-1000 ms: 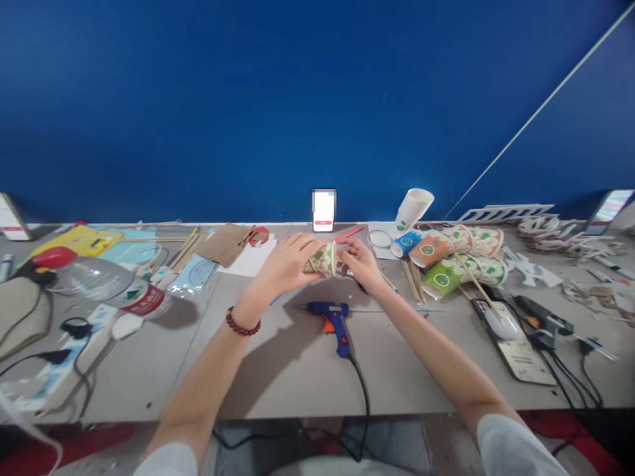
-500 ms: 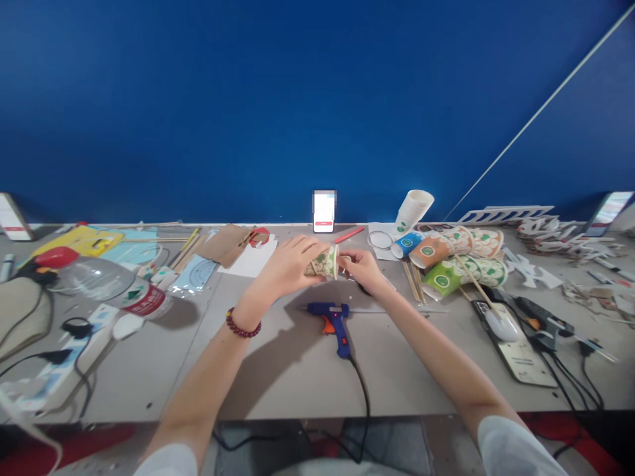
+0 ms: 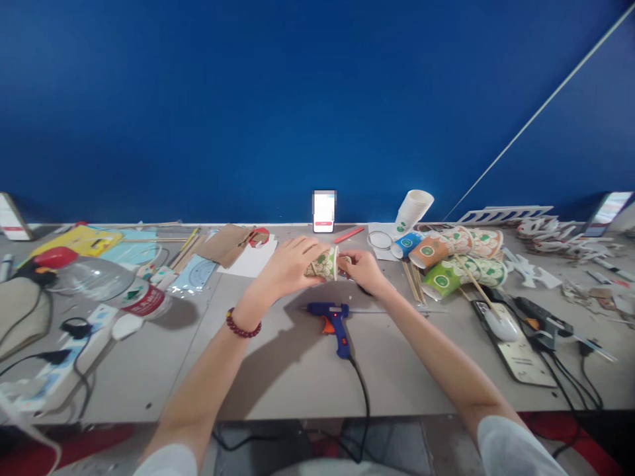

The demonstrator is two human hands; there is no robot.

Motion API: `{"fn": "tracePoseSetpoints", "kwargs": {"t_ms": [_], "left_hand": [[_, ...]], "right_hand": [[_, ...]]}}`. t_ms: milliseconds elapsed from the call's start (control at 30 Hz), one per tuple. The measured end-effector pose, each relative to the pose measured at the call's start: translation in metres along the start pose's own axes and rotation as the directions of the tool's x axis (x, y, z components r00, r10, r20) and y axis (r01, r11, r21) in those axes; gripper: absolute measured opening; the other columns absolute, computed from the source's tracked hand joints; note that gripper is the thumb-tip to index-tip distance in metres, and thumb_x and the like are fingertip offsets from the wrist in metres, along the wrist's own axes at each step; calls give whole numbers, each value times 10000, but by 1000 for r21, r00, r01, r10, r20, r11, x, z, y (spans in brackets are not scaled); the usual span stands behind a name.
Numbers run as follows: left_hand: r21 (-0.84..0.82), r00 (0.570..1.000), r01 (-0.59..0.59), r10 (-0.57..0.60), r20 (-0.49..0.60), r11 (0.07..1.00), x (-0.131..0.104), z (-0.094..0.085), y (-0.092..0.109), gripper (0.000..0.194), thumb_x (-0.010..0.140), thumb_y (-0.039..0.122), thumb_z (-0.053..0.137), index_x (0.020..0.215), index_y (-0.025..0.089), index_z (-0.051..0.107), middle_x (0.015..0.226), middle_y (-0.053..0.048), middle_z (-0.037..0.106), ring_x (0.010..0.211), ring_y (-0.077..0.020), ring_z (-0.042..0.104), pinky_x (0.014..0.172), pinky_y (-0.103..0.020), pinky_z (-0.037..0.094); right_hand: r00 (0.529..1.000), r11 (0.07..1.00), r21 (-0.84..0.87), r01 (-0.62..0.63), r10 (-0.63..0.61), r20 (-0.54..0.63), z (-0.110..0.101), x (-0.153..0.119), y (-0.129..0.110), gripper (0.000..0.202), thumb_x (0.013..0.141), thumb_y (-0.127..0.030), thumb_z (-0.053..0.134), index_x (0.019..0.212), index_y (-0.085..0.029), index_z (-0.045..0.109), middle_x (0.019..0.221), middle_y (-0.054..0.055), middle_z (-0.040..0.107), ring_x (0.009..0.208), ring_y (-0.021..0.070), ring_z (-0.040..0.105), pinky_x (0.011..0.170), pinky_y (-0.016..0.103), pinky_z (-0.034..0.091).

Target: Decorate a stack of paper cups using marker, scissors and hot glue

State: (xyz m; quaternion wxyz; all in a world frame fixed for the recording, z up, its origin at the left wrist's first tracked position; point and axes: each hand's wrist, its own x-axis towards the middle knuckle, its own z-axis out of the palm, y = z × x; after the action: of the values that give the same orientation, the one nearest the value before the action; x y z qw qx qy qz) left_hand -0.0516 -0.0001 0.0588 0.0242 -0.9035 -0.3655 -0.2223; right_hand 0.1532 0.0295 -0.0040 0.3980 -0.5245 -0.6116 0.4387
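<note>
My left hand (image 3: 292, 264) is wrapped over a patterned green-and-white paper cup (image 3: 326, 262), which lies on its side in the air with its rim facing right. Just right of the rim, my right hand (image 3: 364, 270) has its fingers pinched together at the cup's mouth. What they hold is too small to make out, and a dark shape shows under the palm. Below both hands a blue hot glue gun (image 3: 340, 325) with an orange trigger lies on the table, its nozzle pointing left and a clear glue stick behind it.
At right lie several paper cups (image 3: 441, 281), wooden sticks (image 3: 413, 281), a mouse (image 3: 501, 325) and a second glue gun (image 3: 543, 317). A lit phone (image 3: 324, 211) leans on the blue wall. Leftward are a water bottle (image 3: 106, 281), a power strip (image 3: 74, 357) and cardboard (image 3: 231, 244).
Almost nothing differs. The fingers of my right hand have shifted very slightly at the cup's rim; my left hand and the cup stay in place.
</note>
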Motion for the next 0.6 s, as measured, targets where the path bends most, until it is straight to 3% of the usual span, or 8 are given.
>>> {"fn": "tracePoseSetpoints", "kwargs": {"t_ms": [267, 600], "left_hand": [[26, 1000, -11, 11, -7, 1000, 1, 0, 1, 499, 779, 335, 690, 1221, 213, 493, 1160, -84, 602, 1055, -262, 528, 865, -391, 434], [16, 1000, -11, 11, -6, 1000, 0, -1, 0, 483, 788, 343, 679, 1218, 215, 499, 1160, -85, 601, 1057, -259, 529, 869, -394, 438]], "right_hand": [[999, 999, 2, 46, -46, 23, 0, -3, -3, 312, 719, -414, 607, 824, -139, 712, 518, -17, 580, 427, 98, 474, 428, 214, 360], [998, 998, 36, 44, -45, 39, -1, 1, 4, 300, 723, -403, 635, 835, -135, 711, 535, -7, 602, 453, 108, 513, 467, 221, 406]]}}
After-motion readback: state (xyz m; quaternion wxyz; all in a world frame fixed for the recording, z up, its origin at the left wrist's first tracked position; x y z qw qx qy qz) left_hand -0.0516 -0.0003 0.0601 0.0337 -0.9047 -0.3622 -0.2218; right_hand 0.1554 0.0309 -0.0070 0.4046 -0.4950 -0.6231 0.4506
